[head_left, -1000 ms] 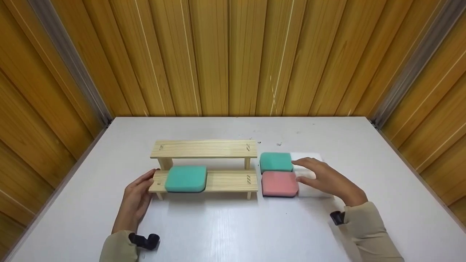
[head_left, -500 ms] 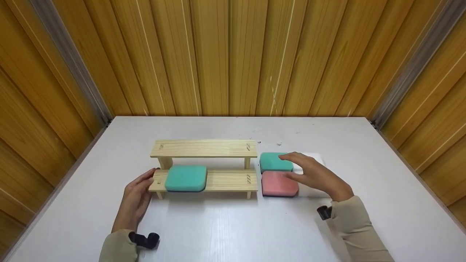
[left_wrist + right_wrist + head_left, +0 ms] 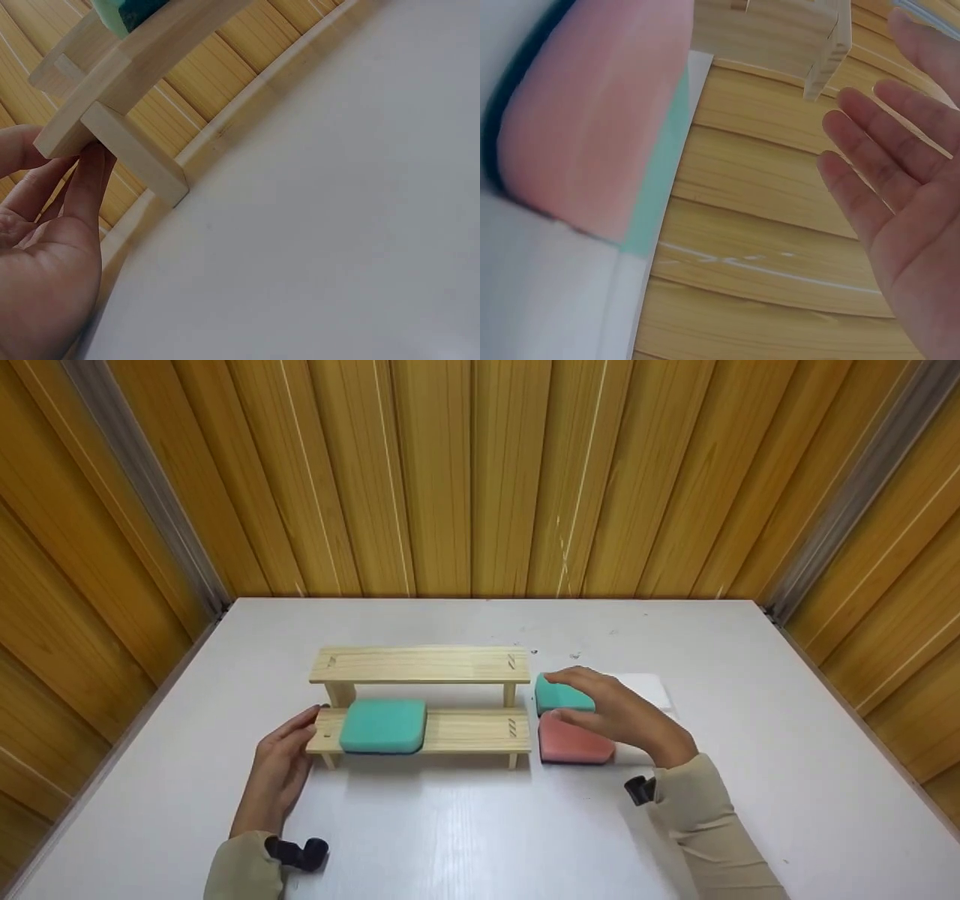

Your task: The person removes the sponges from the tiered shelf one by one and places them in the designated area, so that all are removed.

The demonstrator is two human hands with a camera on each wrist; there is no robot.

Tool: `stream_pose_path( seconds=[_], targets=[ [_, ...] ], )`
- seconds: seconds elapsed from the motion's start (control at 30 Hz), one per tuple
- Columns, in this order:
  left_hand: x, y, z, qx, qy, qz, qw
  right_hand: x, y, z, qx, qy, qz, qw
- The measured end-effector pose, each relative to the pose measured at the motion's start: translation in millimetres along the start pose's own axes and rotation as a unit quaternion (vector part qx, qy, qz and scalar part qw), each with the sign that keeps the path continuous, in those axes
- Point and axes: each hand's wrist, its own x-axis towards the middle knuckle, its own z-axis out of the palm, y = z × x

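Note:
My left hand holds the left end of the lower board on a two-tier wooden stand. In the left wrist view its thumb lies at the board's end, with fingers bent beneath. A teal sponge with a dark underside rests on that lower tier, left of its middle. My right hand hovers, fingers spread and holding nothing, above a second teal sponge and a pink sponge. Apart from the palm, the right wrist view shows the pink sponge's dark base.
White blocks, partly hidden by the right hand, lie right of the coloured sponges on the white table. The stand's upper tier is at the back. Yellow wood-look panels enclose the table's far side and flanks.
My right hand has moved left, from over the white blocks to above the teal and pink sponges. The left hand, the stand and the sponges have stayed put.

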Motion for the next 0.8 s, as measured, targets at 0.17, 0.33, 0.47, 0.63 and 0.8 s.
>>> stream_pose_path(
  seconds=[0.17, 0.33, 0.47, 0.63, 0.8],
  targets=[
    [0.1, 0.4, 0.5, 0.017, -0.002, 0.006, 0.9998, 9.4, -7, 7, 0.013, -0.004, -0.019, 0.9997],
    [-0.1, -0.7, -0.9, 0.022, 0.003, 0.008, 0.9997, 17.5, -12, 13, 0.025, -0.001, -0.031, 0.9992],
    [0.0, -0.9, -1.6, 0.019, 0.002, 0.008, 0.9998, 21.1, -18, 16, 0.023, -0.006, -0.015, 0.9996],
    [0.1, -0.2, -1.6, 0.008, -0.002, 0.004, 1.0000, 23.3, -23, 17, 0.015, -0.012, -0.007, 0.9998],
    [0.5, 0.3, -1.7, 0.005, -0.006, 0.002, 1.0000, 24.0, -24, 16, 0.011, -0.011, -0.019, 0.9997]
  ],
)
